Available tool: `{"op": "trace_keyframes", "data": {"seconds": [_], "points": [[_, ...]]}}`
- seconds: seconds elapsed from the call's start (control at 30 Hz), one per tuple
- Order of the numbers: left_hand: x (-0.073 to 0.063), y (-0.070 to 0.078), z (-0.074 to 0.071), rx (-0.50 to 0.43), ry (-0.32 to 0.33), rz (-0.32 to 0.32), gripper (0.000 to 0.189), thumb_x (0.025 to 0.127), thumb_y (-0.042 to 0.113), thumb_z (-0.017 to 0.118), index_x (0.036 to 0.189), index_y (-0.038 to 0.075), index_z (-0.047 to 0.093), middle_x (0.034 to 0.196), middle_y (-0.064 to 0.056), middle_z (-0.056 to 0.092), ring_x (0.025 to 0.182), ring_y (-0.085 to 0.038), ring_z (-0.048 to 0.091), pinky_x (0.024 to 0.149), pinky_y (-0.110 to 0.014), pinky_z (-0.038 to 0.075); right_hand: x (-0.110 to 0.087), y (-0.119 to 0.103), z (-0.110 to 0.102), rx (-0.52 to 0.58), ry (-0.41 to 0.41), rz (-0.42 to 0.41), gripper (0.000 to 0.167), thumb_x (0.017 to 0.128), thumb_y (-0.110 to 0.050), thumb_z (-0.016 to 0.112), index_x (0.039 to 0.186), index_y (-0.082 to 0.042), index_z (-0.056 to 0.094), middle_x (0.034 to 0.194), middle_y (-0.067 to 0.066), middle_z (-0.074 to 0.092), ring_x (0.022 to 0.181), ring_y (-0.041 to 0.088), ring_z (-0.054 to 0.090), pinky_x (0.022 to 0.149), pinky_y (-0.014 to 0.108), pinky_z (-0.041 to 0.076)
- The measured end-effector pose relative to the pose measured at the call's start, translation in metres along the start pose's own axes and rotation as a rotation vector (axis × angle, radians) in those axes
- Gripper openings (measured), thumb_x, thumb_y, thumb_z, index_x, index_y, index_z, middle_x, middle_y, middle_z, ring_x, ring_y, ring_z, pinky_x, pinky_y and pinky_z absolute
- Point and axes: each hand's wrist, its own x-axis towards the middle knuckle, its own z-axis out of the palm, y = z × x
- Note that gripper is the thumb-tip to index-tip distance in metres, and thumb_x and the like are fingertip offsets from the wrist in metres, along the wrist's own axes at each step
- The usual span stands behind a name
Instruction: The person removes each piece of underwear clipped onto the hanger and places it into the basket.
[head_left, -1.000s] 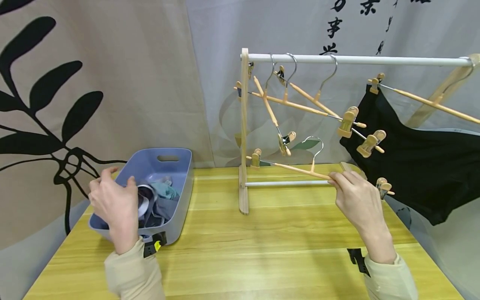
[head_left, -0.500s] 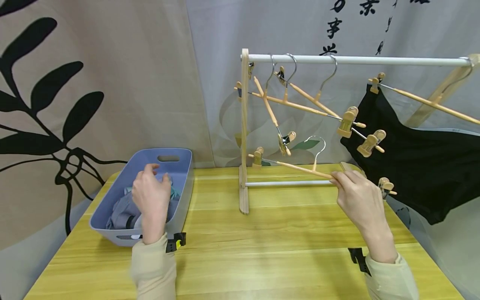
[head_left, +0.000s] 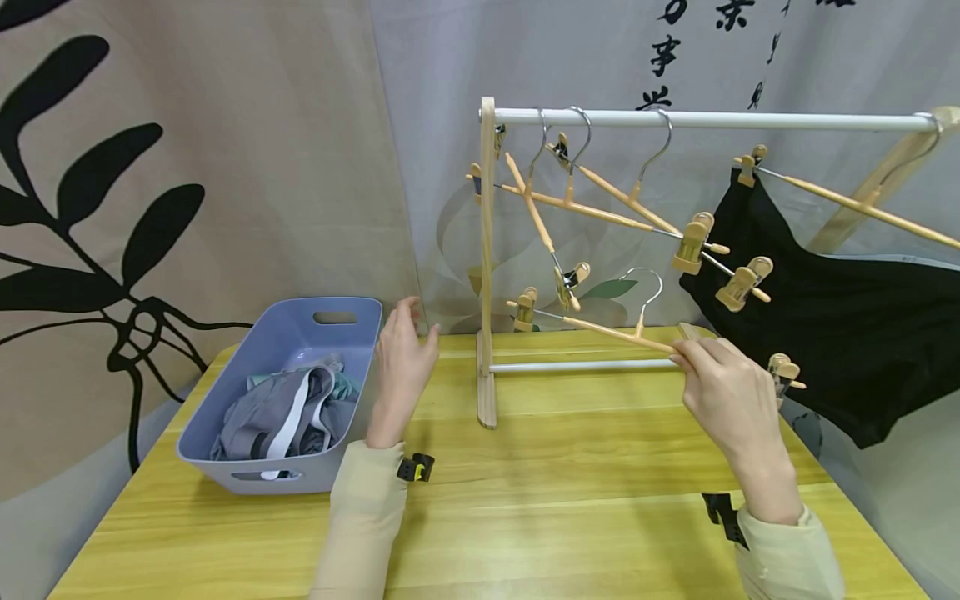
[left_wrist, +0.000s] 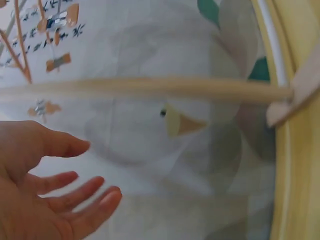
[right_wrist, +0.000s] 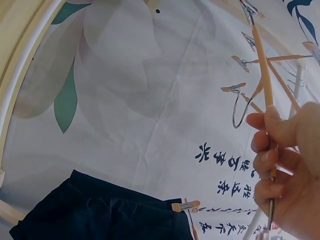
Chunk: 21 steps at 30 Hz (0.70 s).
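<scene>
**Before a leaf-printed curtain (head_left: 300, 167), a wooden table (head_left: 540, 517) with a basket (head_left: 311, 478) at left and a hanger (head_left: 615, 332) in hand at right**

From the left, we see the table's edge slant away from us, with the blue basket standing near it, its far end close to the curtain. Inside, below the rim, grey and teal clothes (head_left: 277, 412) lie heaped, a white band across the top.

Just beside the basket's right edge is the left hand (head_left: 402, 371), its fingers released and spread apart, gripping nothing. A broad strip of tabletop runs from there to the rack's left post (head_left: 487, 250), giving that hand room sideways and toward us.

From the rack's upper rail (head_left: 712, 121) we see several clip hangers (head_left: 611, 218) dangling, crossing one another closely. Below them, in front of the lower rail (head_left: 577, 365), the hanger is held above the table, tilted down to the right, hook upward. The right hand (head_left: 723, 396) grasps its bar, fingers curled round it; one clip pokes out beyond the hand.

At far right, a black garment (head_left: 840, 333) hangs past the table's right edge, crowding the space behind that hand.
</scene>
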Motion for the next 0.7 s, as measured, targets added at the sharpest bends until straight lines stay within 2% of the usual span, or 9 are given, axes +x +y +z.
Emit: {"op": "trace_keyframes", "data": {"seconds": [0.17,0.27,0.37,0.53,0.7], "points": [[0.013,0.009,0.021,-0.149,-0.097,0.103,0.054,0.086,0.008,0.067,0.133,-0.001,0.044,0.123,-0.022,0.059,0.110,-0.039,0.059,0.093,-0.047,0.050,0.000,0.001,-0.001,-0.014,0.000,-0.002,0.005,0.082,0.000,0.068,0.086,0.000,0.070,0.074,0.014,0.067,0.065,0.029,0.060,0.044,0.041,0.046],[0.020,0.013,0.032,-0.193,-0.157,0.171,0.058,0.086,0.006,0.066,0.136,-0.003,0.039,0.127,-0.025,0.055,0.117,-0.042,0.055,0.100,-0.048,0.046,0.000,0.002,-0.001,-0.019,0.001,0.001,0.005,0.082,-0.001,0.068,0.086,0.000,0.070,0.074,0.014,0.067,0.064,0.029,0.060,0.044,0.042,0.045],[0.026,0.017,0.042,-0.219,-0.201,0.210,0.062,0.087,0.007,0.066,0.140,-0.001,0.035,0.132,-0.026,0.052,0.122,-0.042,0.051,0.104,-0.049,0.043,0.000,0.002,-0.002,-0.018,0.001,0.010,0.006,0.082,-0.002,0.068,0.087,0.000,0.070,0.074,0.015,0.067,0.064,0.028,0.059,0.045,0.043,0.045],[0.034,0.023,0.052,-0.233,-0.227,0.225,0.064,0.088,0.009,0.064,0.143,0.002,0.031,0.133,-0.025,0.053,0.124,-0.040,0.051,0.104,-0.049,0.043,0.000,0.002,-0.003,-0.022,0.001,0.032,0.008,0.081,-0.001,0.068,0.089,0.000,0.070,0.077,0.016,0.068,0.065,0.029,0.060,0.046,0.044,0.046],[0.038,0.029,0.056,-0.230,-0.242,0.209,0.064,0.089,0.008,0.063,0.144,0.003,0.029,0.130,-0.026,0.054,0.119,-0.038,0.055,0.099,-0.047,0.048,0.001,0.003,-0.005,-0.029,0.036,0.036,0.009,0.082,-0.001,0.068,0.090,0.000,0.071,0.076,0.014,0.066,0.066,0.031,0.060,0.046,0.046,0.046]]}}
